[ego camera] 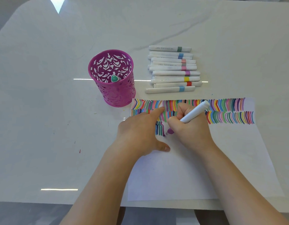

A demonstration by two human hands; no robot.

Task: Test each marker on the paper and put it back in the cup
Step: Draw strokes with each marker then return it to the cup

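Spreading wide, the glossy white desk (43, 111) carries a white sheet of paper (189, 168) topped with rows of short multicoloured strokes, a magenta cut-out-patterned cup (114, 93) standing just beside the paper's far left corner, and a row of white capped markers with coloured bands (173, 73) lying beyond the paper. The left grip (140, 132) lies released, flat on the paper, while the right grip (189, 127) is clenched around a white marker (194, 113), whose purple tip (169, 131) touches the paper just beside the left grip. One teal-capped marker (114, 78) stands inside the cup.
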